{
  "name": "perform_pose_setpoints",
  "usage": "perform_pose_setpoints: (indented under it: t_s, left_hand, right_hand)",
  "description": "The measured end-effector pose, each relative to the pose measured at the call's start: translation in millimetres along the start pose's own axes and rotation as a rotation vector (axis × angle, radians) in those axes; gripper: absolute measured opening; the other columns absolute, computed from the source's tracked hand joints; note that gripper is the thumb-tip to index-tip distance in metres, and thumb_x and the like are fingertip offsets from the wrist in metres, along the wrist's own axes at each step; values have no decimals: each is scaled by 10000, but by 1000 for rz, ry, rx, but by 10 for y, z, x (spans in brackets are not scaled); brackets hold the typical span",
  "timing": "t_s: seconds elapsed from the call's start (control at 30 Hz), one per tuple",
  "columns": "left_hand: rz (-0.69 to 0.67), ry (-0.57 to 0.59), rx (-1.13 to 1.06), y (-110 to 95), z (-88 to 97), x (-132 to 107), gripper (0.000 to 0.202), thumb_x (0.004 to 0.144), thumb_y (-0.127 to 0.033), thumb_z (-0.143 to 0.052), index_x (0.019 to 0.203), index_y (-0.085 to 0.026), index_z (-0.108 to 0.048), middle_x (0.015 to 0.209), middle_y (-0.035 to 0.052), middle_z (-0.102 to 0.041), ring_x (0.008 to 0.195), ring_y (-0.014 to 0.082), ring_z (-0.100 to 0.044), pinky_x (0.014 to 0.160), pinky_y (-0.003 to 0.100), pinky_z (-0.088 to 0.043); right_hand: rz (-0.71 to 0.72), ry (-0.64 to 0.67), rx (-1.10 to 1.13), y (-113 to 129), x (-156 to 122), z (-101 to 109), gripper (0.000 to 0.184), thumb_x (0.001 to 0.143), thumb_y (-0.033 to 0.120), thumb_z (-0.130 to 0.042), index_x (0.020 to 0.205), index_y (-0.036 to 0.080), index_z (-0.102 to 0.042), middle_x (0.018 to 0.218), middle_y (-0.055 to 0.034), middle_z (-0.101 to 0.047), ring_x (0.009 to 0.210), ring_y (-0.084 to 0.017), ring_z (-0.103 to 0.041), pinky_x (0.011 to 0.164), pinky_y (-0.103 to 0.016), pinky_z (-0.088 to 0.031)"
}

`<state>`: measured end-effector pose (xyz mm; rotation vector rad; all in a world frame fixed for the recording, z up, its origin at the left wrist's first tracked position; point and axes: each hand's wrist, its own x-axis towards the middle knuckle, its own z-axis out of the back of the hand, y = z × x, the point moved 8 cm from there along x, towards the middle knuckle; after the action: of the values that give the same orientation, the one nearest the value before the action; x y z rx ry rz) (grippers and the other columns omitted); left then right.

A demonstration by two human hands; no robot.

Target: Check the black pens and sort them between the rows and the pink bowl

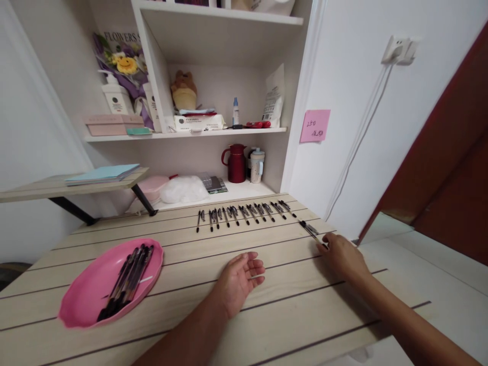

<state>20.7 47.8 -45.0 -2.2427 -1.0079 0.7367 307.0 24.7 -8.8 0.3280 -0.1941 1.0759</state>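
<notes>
My left hand (241,279) rests over the middle of the table, palm turned sideways, fingers loosely curled and apart, with nothing in it. At the right side of the table, my right hand (343,255) pinches the near end of a slim black-and-clear pen (309,231). A loose pen cap (312,230) or short pen part lies close beside that pen. Beyond both hands runs a row of pens (247,215), each with a short clear piece next to it. On the left, a pink scalloped tray (82,292) holds a bundle of dark pens (129,277).
The striped wooden table (290,315) ends at the right near my forearm. A raised stand (34,188) with blue paper (102,174) is at the back left. Behind stands a white shelf with a red jug (237,163) and a cup (257,166). A pink note (315,125) hangs on the wall.
</notes>
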Motion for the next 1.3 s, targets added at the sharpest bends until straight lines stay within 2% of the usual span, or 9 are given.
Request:
perform_pose_setpoints:
  t_s: [0.23, 0.37, 0.47, 0.6, 0.7, 0.8, 0.93, 1.07, 1.3]
  left_hand:
    - [-13, -17, 188, 1, -45, -8, 237, 727, -272, -593, 916, -135, -549, 790, 78, -611, 714, 159, -588, 730, 324, -429]
    - [-4, -28, 512, -138, -107, -165, 256, 707, -281, -591, 913, -133, -557, 795, 76, -616, 688, 141, -578, 687, 292, -415]
    - [-94, -34, 757, -469, -83, -379, 293, 687, -287, -600, 936, -136, -572, 818, 70, -627, 723, 138, -572, 699, 276, -404]
    - [-345, -199, 1175, -1250, 156, -777, 297, 705, -307, -568, 954, -149, -604, 895, 71, -645, 816, 165, -576, 745, 266, -407]
    - [-509, -510, 1616, -1913, 423, -1175, 244, 754, -277, -483, 915, -185, -641, 959, 56, -658, 909, 182, -575, 791, 257, -392]
    - [-248, -929, 1941, -2334, 885, -1518, 249, 765, -312, -460, 743, -174, -667, 838, 92, -676, 872, 231, -595, 743, 292, -397]
    - [-44, -1127, 1925, -2461, 1361, -1722, 303, 736, -395, -509, 685, -139, -663, 840, 171, -671, 876, 295, -595, 709, 332, -403]
    - [113, -1154, 1862, -2309, 1692, -1667, 143, 656, -260, -605, 680, -134, -667, 812, 179, -680, 834, 276, -617, 677, 299, -414]
    - [133, -1105, 1721, -2285, 1875, -1637, 88, 634, -198, -591, 615, -127, -640, 665, 159, -673, 667, 248, -634, 619, 294, -423]
  right_hand:
    - [335, 220, 305, 1089, -864, 86, 176, 809, 262, -421, 693, 204, -539, 649, -19, -631, 590, -145, -562, 528, -239, -292]
    - [405, 176, 325, 1490, -1267, 56, 137, 819, 251, -424, 720, 208, -509, 694, -14, -632, 625, -155, -573, 542, -247, -285]
    - [415, 113, 270, 1532, -1343, 28, 132, 838, 240, -393, 752, 209, -489, 718, -16, -631, 651, -168, -585, 550, -256, -285]
    - [432, 108, 261, 1472, -1344, 22, 141, 843, 273, -389, 749, 218, -479, 712, -9, -628, 654, -170, -594, 553, -254, -302]
    - [427, 130, 265, 1434, -1360, 24, 166, 838, 325, -385, 747, 230, -486, 727, -14, -636, 649, -178, -600, 535, -255, -312]
    - [396, 188, 251, 1397, -1367, -41, 215, 827, 394, -374, 729, 247, -495, 698, -22, -638, 620, -194, -602, 502, -260, -316]
    - [374, 271, 253, 1364, -1357, -170, 278, 801, 490, -363, 728, 269, -515, 680, -30, -645, 599, -220, -610, 482, -278, -346]
    - [364, 294, 262, 1347, -1353, -207, 303, 787, 522, -358, 737, 280, -532, 691, -36, -649, 613, -234, -615, 488, -295, -372]
    - [340, 310, 265, 1344, -1356, -196, 302, 775, 523, -369, 721, 277, -534, 689, -35, -647, 603, -229, -609, 473, -292, -362]
